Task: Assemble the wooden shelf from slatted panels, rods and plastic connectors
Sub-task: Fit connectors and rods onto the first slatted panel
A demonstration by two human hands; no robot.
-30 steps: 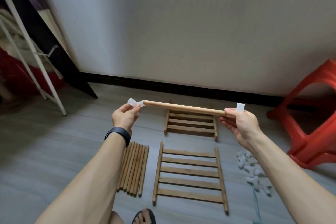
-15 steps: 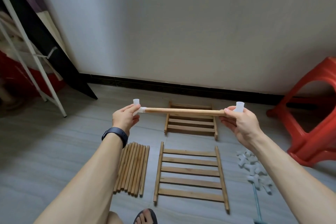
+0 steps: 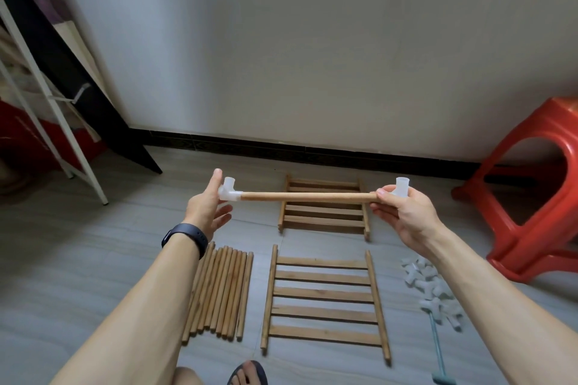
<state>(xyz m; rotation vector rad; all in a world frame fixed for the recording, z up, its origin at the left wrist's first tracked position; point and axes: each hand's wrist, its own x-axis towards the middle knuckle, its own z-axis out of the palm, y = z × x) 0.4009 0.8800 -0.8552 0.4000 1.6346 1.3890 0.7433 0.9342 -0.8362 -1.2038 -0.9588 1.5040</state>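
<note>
A wooden rod [image 3: 308,196] hangs level above the floor with a translucent plastic connector on each end. My right hand [image 3: 403,212] grips the rod's right end and its connector [image 3: 402,186]. My left hand [image 3: 205,208] is flat, fingers straight, its palm against the left connector [image 3: 229,192]. Below lie several loose rods [image 3: 220,289], a near slatted panel [image 3: 323,300], a far slatted panel [image 3: 323,208] and a pile of spare connectors [image 3: 430,287].
A red plastic stool [image 3: 538,184] stands at the right. A white metal rack [image 3: 47,91] and a dark leaning board [image 3: 78,78] fill the left. The wall with its black skirting [image 3: 312,151] runs behind. A pale tool handle [image 3: 437,350] lies bottom right; my sandalled foot [image 3: 248,373] is at the bottom.
My left hand has opened from pinching the left connector to lying flat against it. The left connector has turned so one socket points up. The rod now sits level.
</note>
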